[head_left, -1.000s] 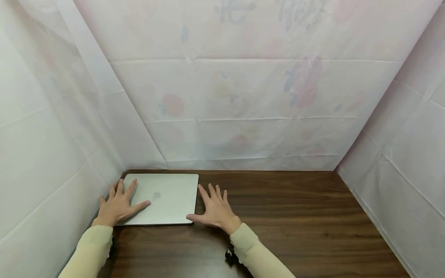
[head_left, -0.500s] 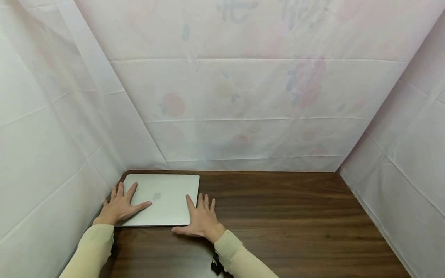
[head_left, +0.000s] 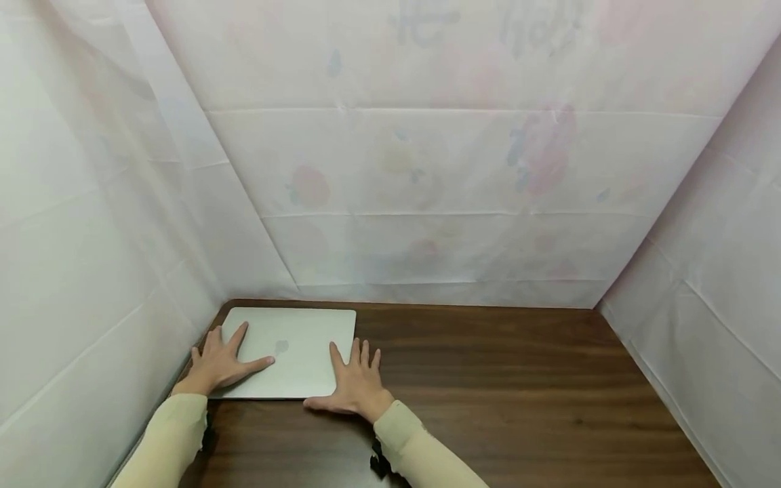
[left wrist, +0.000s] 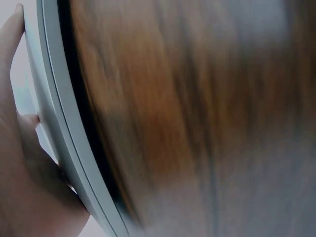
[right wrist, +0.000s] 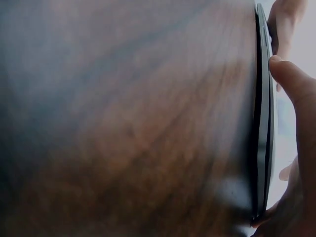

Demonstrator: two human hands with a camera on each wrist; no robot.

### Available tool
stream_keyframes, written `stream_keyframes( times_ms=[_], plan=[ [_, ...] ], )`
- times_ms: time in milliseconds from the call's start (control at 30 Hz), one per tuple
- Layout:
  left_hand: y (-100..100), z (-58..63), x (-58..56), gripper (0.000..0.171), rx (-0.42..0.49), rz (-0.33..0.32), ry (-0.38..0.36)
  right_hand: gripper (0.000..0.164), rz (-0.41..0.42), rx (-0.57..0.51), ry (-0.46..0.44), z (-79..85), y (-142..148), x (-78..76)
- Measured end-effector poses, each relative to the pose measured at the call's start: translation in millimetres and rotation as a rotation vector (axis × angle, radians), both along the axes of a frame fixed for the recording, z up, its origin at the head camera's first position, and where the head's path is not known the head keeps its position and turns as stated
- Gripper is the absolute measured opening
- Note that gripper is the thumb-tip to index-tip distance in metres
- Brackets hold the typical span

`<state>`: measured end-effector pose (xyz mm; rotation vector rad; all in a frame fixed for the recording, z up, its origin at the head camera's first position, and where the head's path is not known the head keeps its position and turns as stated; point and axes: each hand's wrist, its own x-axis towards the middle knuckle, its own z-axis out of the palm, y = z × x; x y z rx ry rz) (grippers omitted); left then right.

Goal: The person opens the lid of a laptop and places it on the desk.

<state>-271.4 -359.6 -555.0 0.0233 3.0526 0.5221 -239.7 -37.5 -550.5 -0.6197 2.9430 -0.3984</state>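
A closed silver laptop [head_left: 299,329] with a faint logo on its lid lies flat at the table's back left. Across its left part rests my left hand [head_left: 219,364], fingers spread and thumb pointing toward the logo. My right hand [head_left: 354,385] is spread over the front right corner, the index finger on the lid and the thumb along the front edge. In the left wrist view the laptop's side [left wrist: 74,143] curves past the hand, a dark gap beneath it. The right wrist view has the thumb [right wrist: 291,79] at the laptop's thin edge [right wrist: 264,138].
The dark wooden table [head_left: 518,379] extends to the right of the laptop and in front of it. White printed cloth [head_left: 427,169] hangs at the back, and further cloth sheets stand at both sides. The left hand is close to the left sheet.
The right hand has shifted left and toward me, from the laptop's right edge onto its front right corner. The left hand and laptop stay nearly in place; the head view has tilted slightly.
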Motion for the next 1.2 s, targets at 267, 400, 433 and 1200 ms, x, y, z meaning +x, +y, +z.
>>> stream_keyframes(
  times_ms=[267,400,433,1200],
  plan=[
    [13.2,-4.8,3.9,0.122,0.005,0.005,-0.027,0.120,-0.006,0.003,-0.017,-7.8,8.8,-3.7],
    [19.5,-3.3,7.8,0.122,0.008,0.001,-0.039,0.121,0.001,-0.005,-0.022,-8.9,14.1,-2.7],
    [21.1,-3.2,8.9,0.123,0.010,-0.001,-0.047,0.121,0.002,-0.006,-0.023,-9.2,15.9,-2.3],
    [7.6,-2.4,19.1,0.113,0.032,-0.091,-0.030,0.120,0.107,0.008,-0.021,-2.1,33.2,-5.2]
  ],
)
